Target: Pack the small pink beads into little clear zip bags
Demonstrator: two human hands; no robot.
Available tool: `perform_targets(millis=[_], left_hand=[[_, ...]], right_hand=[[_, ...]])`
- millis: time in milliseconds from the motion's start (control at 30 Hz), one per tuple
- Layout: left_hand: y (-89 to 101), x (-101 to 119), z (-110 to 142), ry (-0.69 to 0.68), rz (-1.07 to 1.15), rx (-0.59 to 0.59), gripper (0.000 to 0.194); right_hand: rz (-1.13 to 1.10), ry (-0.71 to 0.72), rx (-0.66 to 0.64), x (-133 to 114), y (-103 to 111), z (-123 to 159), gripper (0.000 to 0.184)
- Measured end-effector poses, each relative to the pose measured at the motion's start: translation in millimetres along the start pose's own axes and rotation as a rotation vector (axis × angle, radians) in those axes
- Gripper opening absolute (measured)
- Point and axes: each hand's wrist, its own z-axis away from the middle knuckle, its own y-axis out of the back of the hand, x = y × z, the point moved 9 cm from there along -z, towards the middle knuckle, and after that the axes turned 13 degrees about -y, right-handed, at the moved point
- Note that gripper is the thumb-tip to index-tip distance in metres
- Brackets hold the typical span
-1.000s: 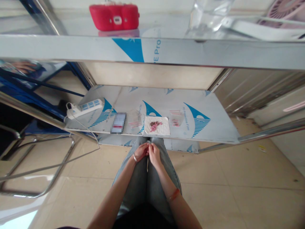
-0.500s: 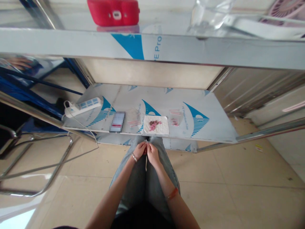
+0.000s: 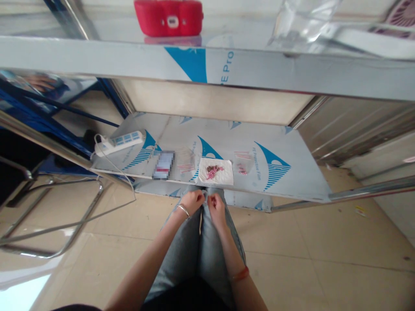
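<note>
My left hand (image 3: 193,201) and my right hand (image 3: 216,207) are held over my lap, just in front of the shelf edge, with a narrow gap between them. Both are closed, fingers pinched. Something small and clear, too small to name, shows between the fingertips. Nearest to them on the shelf lies a white tissue (image 3: 223,176) bearing a heap of pink beads (image 3: 212,172). Right of it is a clear bag (image 3: 242,163) with pink bits inside. On the left lie another clear bag (image 3: 186,160) with pink strips and a phone (image 3: 164,165).
A white power strip (image 3: 120,142) with its cord lies at the left of the low shelf (image 3: 240,137). Above, an upper shelf carries a red case (image 3: 170,19), a clear container (image 3: 301,19) and a pink fan (image 3: 400,15). A metal-framed chair (image 3: 94,203) stands left.
My hands have moved slightly apart, and a gap now shows between them. The whole view has shifted a little, so the shelf things sit further right.
</note>
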Motion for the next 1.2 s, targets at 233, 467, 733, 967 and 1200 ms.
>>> perform_targets(millis=[233,467,733,967,1200], left_hand=[[17.9,20.5,-3.1,0.04,-0.129,-0.041,0.022],[27.1,35.0,-4.4,-0.047,-0.088,-0.02,0.017],[45.1,26.7,-10.4,-0.252,0.12,-0.02,0.063],[20.3,21.2,-9.3,-0.195,0.169,-0.034,0.071],[33.0,15.9,-7.4,-0.138,0.359,0.13,0.068]], right_hand=[[0.112,0.153,0.009,-31.6,5.3,2.4,0.009],[0.181,0.227,-0.071,-36.1,8.3,-16.0,0.028],[0.259,0.266,-0.225,-47.8,6.5,-19.6,0.035],[0.198,0.225,-0.307,-53.3,10.5,-30.3,0.029],[0.197,0.227,-0.496,-85.0,7.8,-33.7,0.02]])
